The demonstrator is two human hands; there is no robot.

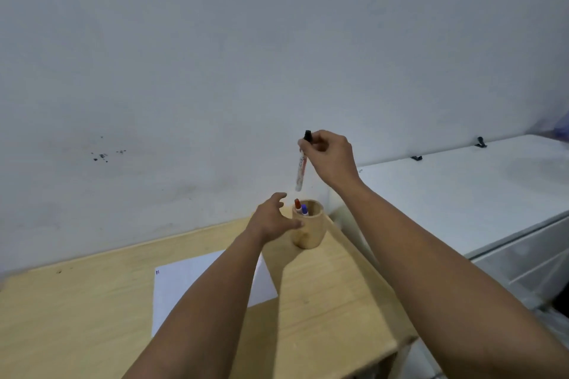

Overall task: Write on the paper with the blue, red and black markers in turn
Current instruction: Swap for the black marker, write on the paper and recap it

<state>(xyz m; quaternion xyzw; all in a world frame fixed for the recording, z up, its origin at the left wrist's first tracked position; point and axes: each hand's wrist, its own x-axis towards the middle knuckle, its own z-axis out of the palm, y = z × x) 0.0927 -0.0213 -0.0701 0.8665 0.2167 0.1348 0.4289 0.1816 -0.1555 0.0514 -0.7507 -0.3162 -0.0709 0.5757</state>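
Black marker (301, 163), label perhaps "Pen"

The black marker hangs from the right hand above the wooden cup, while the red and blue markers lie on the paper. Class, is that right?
Not quite. In the head view the red marker and blue marker stand inside the wooden cup, not on the paper. The right hand does hold the black marker above it.

Hidden and unclear parts around the cup

Inside the cup (308, 224), the red marker (297, 204) and blue marker (304, 209) show only their caps. The left forearm covers the middle of the paper (184, 283) in front of the cup; its small marks are too tiny to read. The black marker (301, 168) label above the cup is blurred.
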